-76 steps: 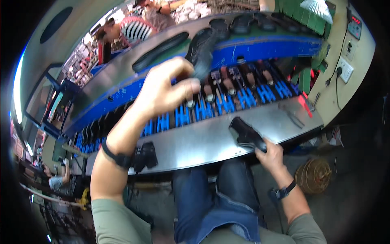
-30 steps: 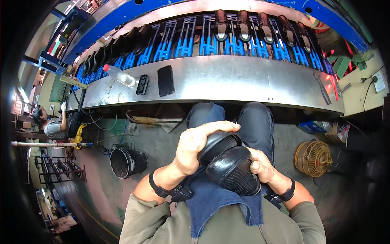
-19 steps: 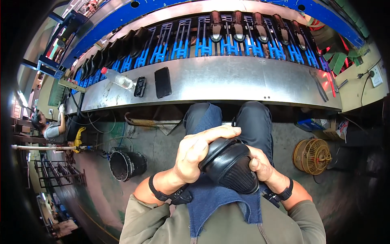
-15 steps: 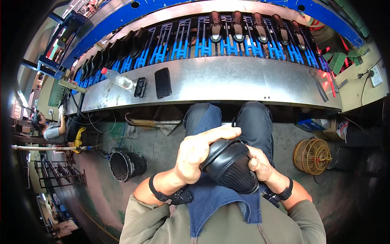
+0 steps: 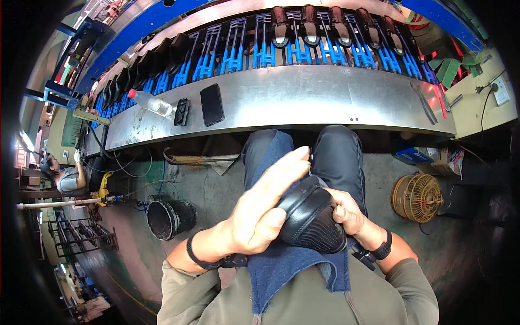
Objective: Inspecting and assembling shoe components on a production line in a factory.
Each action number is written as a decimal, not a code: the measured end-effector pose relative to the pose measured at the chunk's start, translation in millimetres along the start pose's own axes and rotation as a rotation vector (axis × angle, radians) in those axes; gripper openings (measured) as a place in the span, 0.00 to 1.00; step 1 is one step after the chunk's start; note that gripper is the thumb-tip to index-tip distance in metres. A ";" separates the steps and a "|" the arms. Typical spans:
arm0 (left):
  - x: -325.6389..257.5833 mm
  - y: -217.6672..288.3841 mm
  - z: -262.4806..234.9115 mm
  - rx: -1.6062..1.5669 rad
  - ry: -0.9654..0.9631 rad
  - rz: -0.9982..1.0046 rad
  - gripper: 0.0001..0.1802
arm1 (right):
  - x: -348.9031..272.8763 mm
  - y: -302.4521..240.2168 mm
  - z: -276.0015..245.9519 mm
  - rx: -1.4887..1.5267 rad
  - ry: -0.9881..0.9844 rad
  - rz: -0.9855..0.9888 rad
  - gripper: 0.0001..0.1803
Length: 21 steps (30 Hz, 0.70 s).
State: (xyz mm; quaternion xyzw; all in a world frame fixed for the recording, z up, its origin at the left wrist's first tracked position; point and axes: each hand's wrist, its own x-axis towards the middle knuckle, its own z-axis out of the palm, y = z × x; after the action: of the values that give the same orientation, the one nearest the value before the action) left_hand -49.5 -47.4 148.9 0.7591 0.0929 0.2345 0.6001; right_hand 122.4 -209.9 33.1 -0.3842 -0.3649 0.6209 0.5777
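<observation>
A black leather shoe upper (image 5: 311, 223) rests over my lap on a blue denim cloth (image 5: 292, 268). My left hand (image 5: 261, 214) lies flat against its left side, fingers stretched toward the toe. My right hand (image 5: 346, 212) grips the shoe from the right, fingers curled around its edge. Both wrists wear dark bands.
Ahead runs a steel workbench (image 5: 325, 105) with a black phone (image 5: 212, 104), a small black object (image 5: 181, 111) and a plastic bottle (image 5: 151, 102). Behind it, a conveyor of blue racks (image 5: 287, 51) carries brown and black shoes. A black bucket (image 5: 168, 218) and a round fan (image 5: 421, 197) stand on the floor. Another person (image 5: 62, 176) sits far left.
Earlier my left hand reached up to the conveyor while my right held a shoe on the bench. Now both hands hold the shoe on my lap, and my left fingers have straightened.
</observation>
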 end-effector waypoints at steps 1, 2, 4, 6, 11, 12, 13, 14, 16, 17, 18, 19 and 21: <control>0.8 7.2 -9.9 0.128 -0.121 0.071 0.38 | 0.0 -1.4 2.0 0.001 0.031 -0.011 0.48; 3.8 13.3 -21.9 0.256 -0.240 0.146 0.38 | 3.1 -3.7 2.5 -0.001 0.060 -0.023 0.48; 7.0 20.3 -14.1 0.294 -0.213 0.125 0.43 | 5.9 -12.9 1.4 -0.015 0.058 -0.038 0.48; 0.8 3.8 -1.4 0.323 -0.124 0.226 0.40 | 6.2 -12.8 1.1 0.024 0.035 -0.040 0.47; 1.7 -13.8 29.0 0.415 0.066 0.311 0.33 | -0.6 3.1 -6.7 0.063 0.074 -0.044 0.46; 4.3 -15.7 31.5 0.442 0.085 0.319 0.32 | -1.7 2.7 -8.0 0.055 0.087 -0.053 0.45; 9.3 -21.9 32.6 0.459 0.065 0.378 0.39 | -2.7 2.9 -10.4 0.074 0.089 -0.044 0.45; 12.1 -25.5 37.7 0.455 0.060 0.398 0.39 | -2.6 3.9 -10.8 0.061 0.097 -0.058 0.45; 15.0 -30.8 50.9 0.141 0.169 0.312 0.48 | 0.5 8.1 -12.5 0.202 0.139 -0.102 0.45; 15.6 -32.8 47.1 0.120 0.015 0.247 0.58 | 1.7 14.9 -16.2 0.241 0.179 -0.158 0.45; 11.1 -34.9 51.6 0.037 0.010 0.137 0.55 | -2.2 17.8 -23.5 0.314 0.158 -0.113 0.46; 12.7 -31.6 50.5 0.106 -0.016 0.139 0.53 | -2.0 4.0 -17.6 0.429 0.207 -0.093 0.46; 23.9 -22.6 52.1 0.227 0.063 0.183 0.49 | 4.2 -12.9 -7.5 0.616 0.248 -0.075 0.45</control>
State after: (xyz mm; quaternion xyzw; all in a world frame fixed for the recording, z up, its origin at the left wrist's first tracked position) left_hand -1.1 -76.6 124.3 0.8196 0.0680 0.2999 0.4834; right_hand 134.6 -204.8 41.2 -0.2504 -0.1009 0.6289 0.7291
